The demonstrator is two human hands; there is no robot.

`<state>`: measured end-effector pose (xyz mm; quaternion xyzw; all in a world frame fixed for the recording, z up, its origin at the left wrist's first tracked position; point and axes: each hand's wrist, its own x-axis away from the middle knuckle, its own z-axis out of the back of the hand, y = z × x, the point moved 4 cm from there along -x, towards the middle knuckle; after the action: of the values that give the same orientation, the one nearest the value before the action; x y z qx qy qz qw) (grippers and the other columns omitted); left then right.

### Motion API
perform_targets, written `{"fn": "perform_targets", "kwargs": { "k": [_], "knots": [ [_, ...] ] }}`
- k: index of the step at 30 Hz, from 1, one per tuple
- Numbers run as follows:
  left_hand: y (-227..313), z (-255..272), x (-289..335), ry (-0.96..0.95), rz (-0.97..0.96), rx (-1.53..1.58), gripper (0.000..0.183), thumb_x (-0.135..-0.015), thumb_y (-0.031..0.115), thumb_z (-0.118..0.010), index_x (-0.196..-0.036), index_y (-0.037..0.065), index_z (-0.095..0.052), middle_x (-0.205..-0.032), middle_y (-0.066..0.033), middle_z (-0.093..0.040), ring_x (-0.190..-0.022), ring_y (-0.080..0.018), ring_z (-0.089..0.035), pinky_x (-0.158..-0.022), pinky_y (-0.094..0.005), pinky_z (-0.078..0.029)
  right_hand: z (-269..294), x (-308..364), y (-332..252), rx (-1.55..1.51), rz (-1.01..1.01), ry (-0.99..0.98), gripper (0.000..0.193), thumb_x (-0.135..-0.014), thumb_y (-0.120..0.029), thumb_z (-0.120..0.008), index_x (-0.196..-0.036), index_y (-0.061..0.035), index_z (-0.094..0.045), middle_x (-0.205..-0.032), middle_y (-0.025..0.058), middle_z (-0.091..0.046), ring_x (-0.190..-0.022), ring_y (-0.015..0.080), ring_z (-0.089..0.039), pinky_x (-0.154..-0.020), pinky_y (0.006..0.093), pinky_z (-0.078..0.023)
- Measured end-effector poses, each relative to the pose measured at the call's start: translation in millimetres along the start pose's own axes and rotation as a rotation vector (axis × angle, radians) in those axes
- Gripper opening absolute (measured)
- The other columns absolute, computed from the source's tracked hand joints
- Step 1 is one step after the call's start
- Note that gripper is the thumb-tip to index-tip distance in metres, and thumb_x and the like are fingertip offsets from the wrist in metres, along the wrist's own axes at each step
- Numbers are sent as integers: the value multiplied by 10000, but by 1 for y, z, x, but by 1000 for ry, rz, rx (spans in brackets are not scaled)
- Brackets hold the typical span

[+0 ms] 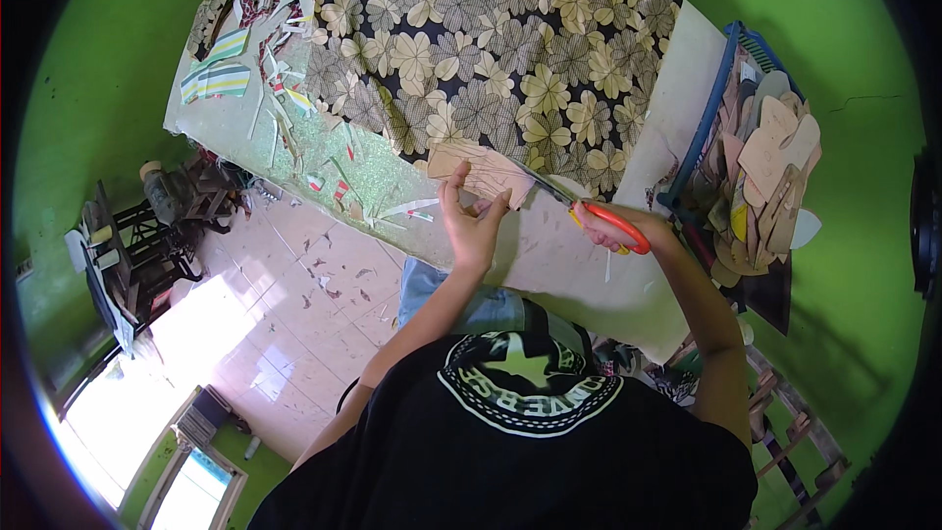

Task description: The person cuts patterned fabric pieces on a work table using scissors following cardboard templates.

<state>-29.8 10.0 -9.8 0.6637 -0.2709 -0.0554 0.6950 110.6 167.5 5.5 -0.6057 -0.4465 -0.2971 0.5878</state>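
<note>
My left hand (473, 228) pinches a tan cardboard-like piece (483, 171) with lines on it, thumb and fingertips along its near edge. That piece lies at the near edge of a black cloth (510, 49) printed with large cream and grey flowers. In my right hand (620, 226) is a pair of scissors (638, 234) with red-orange handles. Their blades point left and away, reaching the right end of the tan piece. Whether the blades are apart, and whether cloth lies between them, I cannot make out.
The cloth rests on a pale table (579, 270). Striped and patterned scraps (280, 25) pile at its far left. On the right, a blue basket (708, 132) stands by stacked tan template-like pieces (775, 157). Dark-framed equipment (162, 196) occupies the left side beside the tiled floor (304, 280).
</note>
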Motion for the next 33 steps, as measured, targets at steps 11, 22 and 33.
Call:
{"fn": "perform_targets", "kwargs": {
  "k": [11,22,33],
  "knots": [
    [4,-1,1,-2,12,17,706,-656,-29,-672,-1259,26,-309,-1118,-87,-332,-828,-130,-527,-618,-206,-480,1,-1,6,-1,60,11,484,-835,-593,-232,-763,-128,-344,-563,-46,-309,-436,47,-285,-380,187,-269],
    [2,-1,2,-2,24,21,753,-642,-39,-680,-1279,52,-287,-1177,-110,-307,-894,-146,-509,-636,-210,-481,-2,0,2,-25,73,33,476,-845,-577,-231,-736,-125,-332,-554,-45,-309,-426,47,-281,-373,192,-280],
    [0,0,3,22,19,19,798,-644,-26,-686,-1304,71,-249,-1239,-136,-258,-922,-154,-503,-645,-219,-488,-9,4,-1,-70,126,64,485,-838,-581,-257,-749,-115,-356,-510,-20,-367,-402,71,-350,-365,223,-333]
  ]
}}
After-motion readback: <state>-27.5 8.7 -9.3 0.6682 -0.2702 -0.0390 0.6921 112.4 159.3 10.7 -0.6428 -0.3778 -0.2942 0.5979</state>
